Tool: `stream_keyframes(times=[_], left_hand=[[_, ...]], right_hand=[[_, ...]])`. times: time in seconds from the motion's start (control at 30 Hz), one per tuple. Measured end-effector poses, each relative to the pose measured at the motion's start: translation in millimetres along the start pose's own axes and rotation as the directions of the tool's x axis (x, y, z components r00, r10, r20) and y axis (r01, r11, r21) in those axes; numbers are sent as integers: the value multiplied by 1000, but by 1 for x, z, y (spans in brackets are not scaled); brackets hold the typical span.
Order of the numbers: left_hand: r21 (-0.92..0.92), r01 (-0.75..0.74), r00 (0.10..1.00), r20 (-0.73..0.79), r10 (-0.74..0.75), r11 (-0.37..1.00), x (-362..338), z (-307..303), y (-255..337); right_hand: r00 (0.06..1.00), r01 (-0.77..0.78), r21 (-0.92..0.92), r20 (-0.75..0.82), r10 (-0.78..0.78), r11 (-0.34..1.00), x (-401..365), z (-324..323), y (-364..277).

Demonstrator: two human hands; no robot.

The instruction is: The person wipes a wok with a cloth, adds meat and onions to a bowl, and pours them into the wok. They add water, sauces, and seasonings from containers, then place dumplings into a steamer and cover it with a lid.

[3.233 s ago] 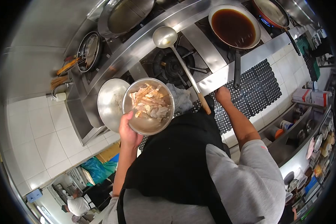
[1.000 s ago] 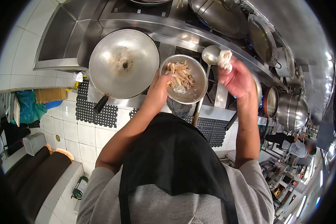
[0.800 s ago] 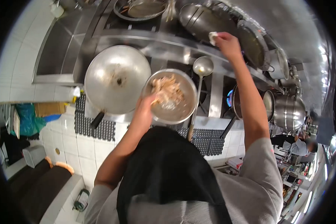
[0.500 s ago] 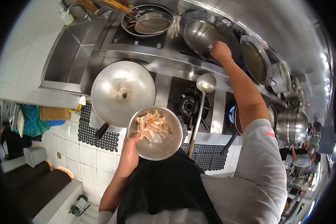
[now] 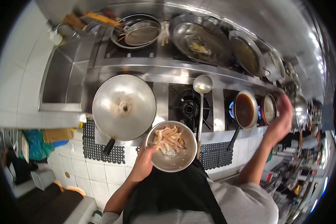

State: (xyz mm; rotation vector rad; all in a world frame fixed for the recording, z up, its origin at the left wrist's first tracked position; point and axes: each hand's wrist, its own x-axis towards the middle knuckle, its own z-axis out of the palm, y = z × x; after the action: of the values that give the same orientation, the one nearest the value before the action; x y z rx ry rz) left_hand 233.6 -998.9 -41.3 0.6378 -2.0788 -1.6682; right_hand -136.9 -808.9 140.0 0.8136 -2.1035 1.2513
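Observation:
My left hand (image 5: 145, 161) grips the left rim of a metal bowl (image 5: 171, 162) near my apron. Raw-looking meat strips (image 5: 169, 138) and some white powder lie in the bowl. At the right, my right hand (image 5: 282, 121) is raised, blurred, close to a small pan; its fingers are smeared by motion. In the back wok (image 5: 199, 39), a yellowish piece (image 5: 199, 48) sits among bubbles in the oil. A large pale wok (image 5: 136, 108) with a black handle stands left of the bowl, a dark spot at its centre.
A long ladle (image 5: 202, 85) lies across the front burner (image 5: 189, 108). A pan of brown sauce (image 5: 245, 110) stands over a blue flame. Behind are a strainer on a pan (image 5: 142, 33) and a second oil pan (image 5: 246, 56). A sink (image 5: 65, 72) is at the left.
My right hand has moved from the back wok toward me and to the right. Bubbles and a yellowish piece now show in that wok. The bowl sits slightly lower and further right in view.

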Motion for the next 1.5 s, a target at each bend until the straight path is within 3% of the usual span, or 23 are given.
stream_keyframes(times=[0.03,0.13,0.2,0.27,0.33,0.37,0.5,0.53,0.6,0.67,0.7,0.77,0.8,0.83,0.87,0.9,0.93,1.0,1.1,1.17,1.33,1.4,1.5], left_hand=[[-121,71,997,47,-66,990,15,3,7],[-153,84,966,257,-43,985,38,19,-1],[-159,90,926,377,-24,983,45,36,-22],[-148,103,871,490,-17,984,52,51,-21],[-164,38,819,571,64,986,63,68,2],[-134,-163,778,592,211,977,60,74,20],[-307,280,688,725,33,910,38,137,70],[-312,133,623,765,166,941,28,150,75],[-253,346,577,817,7,904,5,181,100],[-229,-137,515,814,267,964,-20,203,94],[-239,-375,414,821,392,896,-34,217,90],[-206,-444,314,876,367,872,-55,244,88],[-238,-409,251,899,359,881,-66,255,101],[-217,-422,289,888,358,880,-80,268,94],[-94,176,281,959,41,980,-88,286,94],[23,715,244,928,-280,698,-97,305,94],[99,722,123,955,-269,684,-106,324,97],[132,712,41,973,-228,690,-133,347,123],[221,550,-81,974,-212,805,-131,377,143],[262,554,-176,964,-197,790,-149,400,156],[392,475,-433,883,-178,788,-194,464,154],[411,432,-496,852,-170,802,-210,479,161],[432,330,-595,785,-171,839,-238,501,174]], right_hand=[[996,-37,-20,-78,35,999,-19,-37,-2],[960,-154,-146,-256,114,977,-61,-124,-12],[957,-172,-299,-275,88,939,-83,-167,-28],[936,-190,-298,-344,81,936,-102,-202,-45],[927,-200,-375,-373,50,905,-123,-232,-58],[921,-209,-423,-389,32,882,-134,-248,-66],[865,-284,-485,-502,3,827,-188,-319,-79],[848,-308,-484,-529,6,819,-205,-340,-81],[830,-347,-497,-557,14,795,-234,-380,-87],[766,-416,-479,-642,15,773,-266,-416,-94],[749,-437,-456,-661,33,775,-286,-438,-92],[713,-480,-414,-697,70,774,-329,-486,-93],[737,-463,-490,-676,14,739,-340,-493,-105],[735,-429,-528,-676,-56,733,-346,-493,-113],[663,-452,-464,-746,-61,762,-347,-492,-120],[708,-506,-593,-701,-91,626,-364,-506,-123],[762,-474,-667,-637,-112,575,-361,-515,-142],[801,-488,-702,-596,-53,519,-383,-532,-163],[779,-567,-713,-627,-13,413,-384,-547,-198],[749,-628,-717,-662,-14,302,-400,-554,-218],[607,-785,-584,-792,-68,-207,-449,-586,-297],[614,-708,-520,-787,-54,-477,-457,-623,-338],[455,-701,-354,-891,-6,-620,-458,-699,-377]])
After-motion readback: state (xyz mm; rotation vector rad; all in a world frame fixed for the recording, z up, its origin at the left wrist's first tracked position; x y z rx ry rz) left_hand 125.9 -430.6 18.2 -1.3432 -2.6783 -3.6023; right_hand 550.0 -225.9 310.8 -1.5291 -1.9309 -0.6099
